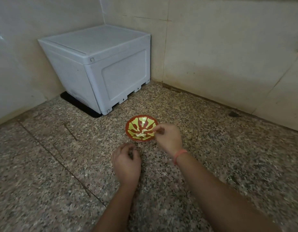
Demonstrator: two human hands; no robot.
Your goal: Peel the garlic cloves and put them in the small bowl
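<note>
The left hand (126, 158) hangs curled above the bench (61, 181); I cannot tell if it holds anything. The right hand (168, 136) is pinched over the bowl (127, 129) rim, its contents unclear. Peeled cloves (141, 134) lie inside. A drop this near the rim could miss or tip the bowl.

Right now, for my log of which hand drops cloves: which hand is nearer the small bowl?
Right. The right hand overlaps the right rim of the small bowl; the left hand is nearer the camera, apart from it.

Dim, soft even light; edges warped, slight blur.
</note>
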